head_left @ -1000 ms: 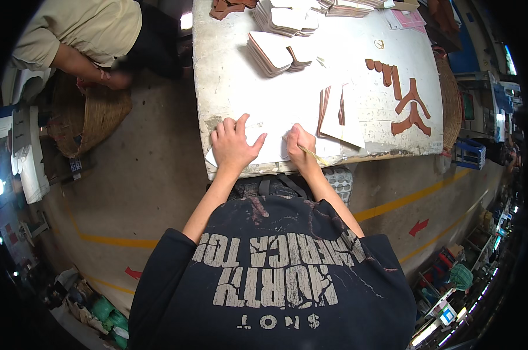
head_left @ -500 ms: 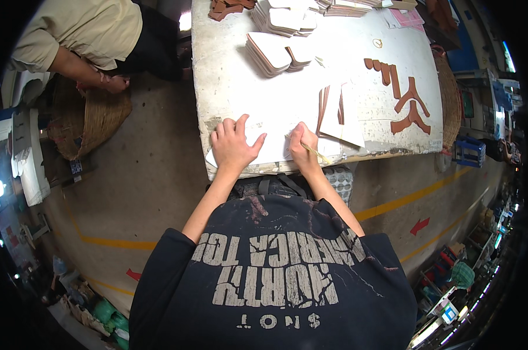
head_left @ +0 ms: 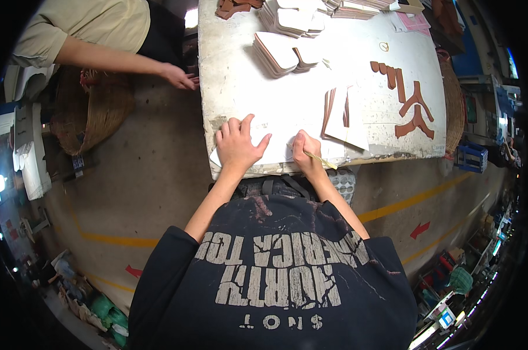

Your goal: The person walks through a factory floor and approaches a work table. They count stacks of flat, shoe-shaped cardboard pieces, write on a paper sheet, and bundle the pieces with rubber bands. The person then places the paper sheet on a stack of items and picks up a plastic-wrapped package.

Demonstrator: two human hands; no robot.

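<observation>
Item: white sheet, flat, pale, lying at the near edge of the work table, directly in front of the seated person; one corner overhangs the table's front left.

Left hand: palm down on the sheet, fingers spread, thumb out to the side, pinning it.

Right hand: fingers closed around a slim yellowish tool, tip at the sheet's right portion. What the tip does to the surface is too small to tell.

Handling note: the step looks best served by keeping the spread hand close to the tool so the sheet cannot creep, and by drawing the tool steadily, clear of the holding fingertips.

Beyond: fanned white-and-brown pieces; brown cut shapes to the right; stacks of rounded pale pieces farther back.

Left of table: woven basket; another person's hand reaching toward the table edge.
</observation>
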